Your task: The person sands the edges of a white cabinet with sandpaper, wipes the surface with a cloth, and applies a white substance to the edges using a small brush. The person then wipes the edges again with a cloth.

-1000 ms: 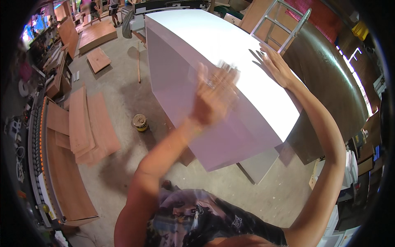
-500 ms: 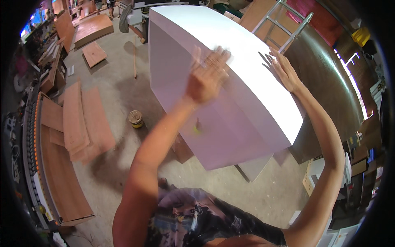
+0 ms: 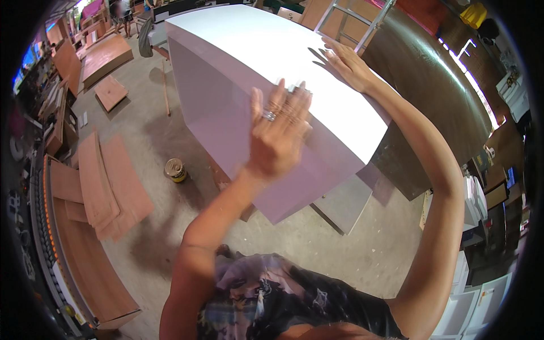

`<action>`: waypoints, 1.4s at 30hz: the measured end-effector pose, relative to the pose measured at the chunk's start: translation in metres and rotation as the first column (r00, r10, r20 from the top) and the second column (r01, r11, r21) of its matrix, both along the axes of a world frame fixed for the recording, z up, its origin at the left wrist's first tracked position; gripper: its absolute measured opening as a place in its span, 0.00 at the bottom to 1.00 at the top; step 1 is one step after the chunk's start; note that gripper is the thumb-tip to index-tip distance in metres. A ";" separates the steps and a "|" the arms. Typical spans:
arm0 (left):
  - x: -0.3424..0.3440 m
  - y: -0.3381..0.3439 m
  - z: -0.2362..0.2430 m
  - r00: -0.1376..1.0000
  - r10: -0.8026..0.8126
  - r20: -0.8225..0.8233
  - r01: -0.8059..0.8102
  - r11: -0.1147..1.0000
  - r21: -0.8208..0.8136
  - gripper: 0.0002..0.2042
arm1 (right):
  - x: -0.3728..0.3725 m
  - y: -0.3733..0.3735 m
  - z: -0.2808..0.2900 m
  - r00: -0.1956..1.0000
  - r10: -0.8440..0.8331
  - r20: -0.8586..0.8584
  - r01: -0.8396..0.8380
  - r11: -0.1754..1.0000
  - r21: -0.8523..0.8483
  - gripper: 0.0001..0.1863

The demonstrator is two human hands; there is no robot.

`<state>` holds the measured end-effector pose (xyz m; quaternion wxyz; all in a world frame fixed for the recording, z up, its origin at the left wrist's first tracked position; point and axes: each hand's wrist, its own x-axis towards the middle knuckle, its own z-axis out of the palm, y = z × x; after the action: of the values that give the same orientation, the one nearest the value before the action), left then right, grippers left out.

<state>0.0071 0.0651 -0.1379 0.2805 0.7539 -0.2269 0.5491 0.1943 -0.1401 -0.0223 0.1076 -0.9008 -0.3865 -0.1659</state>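
Note:
A large white box-shaped cabinet (image 3: 249, 42) stands tilted across the view, its top brightly lit and its near side in purplish shade. Over the near long edge of that top is my left hand (image 3: 279, 133), fingers stretched out and a ring on one of them. Motion blurs its fingertips, and a small dark patch by them is too smeared to name. My right hand (image 3: 348, 65) lies with extended fingers on the far edge of the top, casting a finger-shaped shadow on the white surface.
A can (image 3: 175, 170) stands on the concrete floor left of the cabinet. Thin wooden sheets (image 3: 102, 181) lie farther left. Behind are a metal ladder (image 3: 354, 22) and a large dark glossy panel (image 3: 430, 96). A grey board (image 3: 345, 207) lies below the cabinet's near corner.
The view has shifted, so the cabinet appears farther left and higher. My left hand has slid along the near edge toward the cabinet's near corner. My right hand stays on the far edge.

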 end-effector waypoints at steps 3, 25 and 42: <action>-0.043 -0.046 -0.008 0.962 -0.269 0.041 0.255 0.944 0.211 0.19 | 0.004 -0.001 -0.005 0.998 0.021 0.055 -0.021 1.000 -0.004 0.39; -0.051 -0.011 0.042 0.982 -0.106 -0.159 0.156 0.925 0.346 0.20 | 0.001 -0.001 -0.004 0.997 0.030 0.071 -0.029 0.999 -0.019 0.39; -0.064 -0.021 0.043 0.986 0.014 -0.165 0.045 0.937 0.346 0.23 | 0.010 0.001 -0.009 0.978 0.016 0.206 -0.005 0.999 -0.052 0.40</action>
<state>-0.0572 0.0442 -0.0945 0.1647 0.8326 -0.3025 0.4338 0.2040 -0.1389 -0.0317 0.0445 -0.8792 -0.4044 -0.2479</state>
